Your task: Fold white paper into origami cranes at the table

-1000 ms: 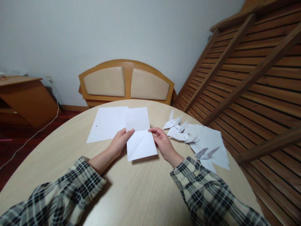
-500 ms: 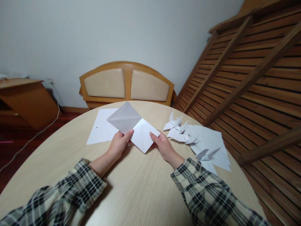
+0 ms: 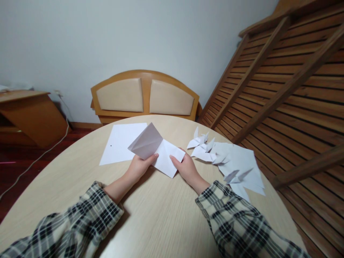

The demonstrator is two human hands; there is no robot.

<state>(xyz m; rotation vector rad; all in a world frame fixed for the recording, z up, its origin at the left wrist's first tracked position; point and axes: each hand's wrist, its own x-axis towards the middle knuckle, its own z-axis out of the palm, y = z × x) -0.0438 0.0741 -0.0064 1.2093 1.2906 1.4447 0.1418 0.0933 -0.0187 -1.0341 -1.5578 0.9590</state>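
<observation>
A creased piece of white paper [image 3: 166,154] is held between both hands above the table. Its upper-left flap stands tilted and looks greyer; the lower-right part is brighter. My left hand [image 3: 141,165] pinches it near the middle fold, thumb on top and fingers hidden underneath. My right hand [image 3: 185,166] grips its right edge, thumb on the upper face. Behind the left side of the held paper lies a flat white sheet [image 3: 118,143] with a small dark dot. To the right sit several folded paper cranes [image 3: 202,148].
The round wooden table [image 3: 150,215] spans the foreground. More white paper [image 3: 242,157] lies at its right edge, with another folded crane [image 3: 235,177] by it. A padded headboard [image 3: 145,95] stands behind, a slatted wooden frame [image 3: 290,89] leans at right, and a desk [image 3: 32,118] is at left.
Both hands have drawn slightly closer together, the left one moving right. The paper has bent more at its middle fold, its left flap tipping up and its lower corner shifting right.
</observation>
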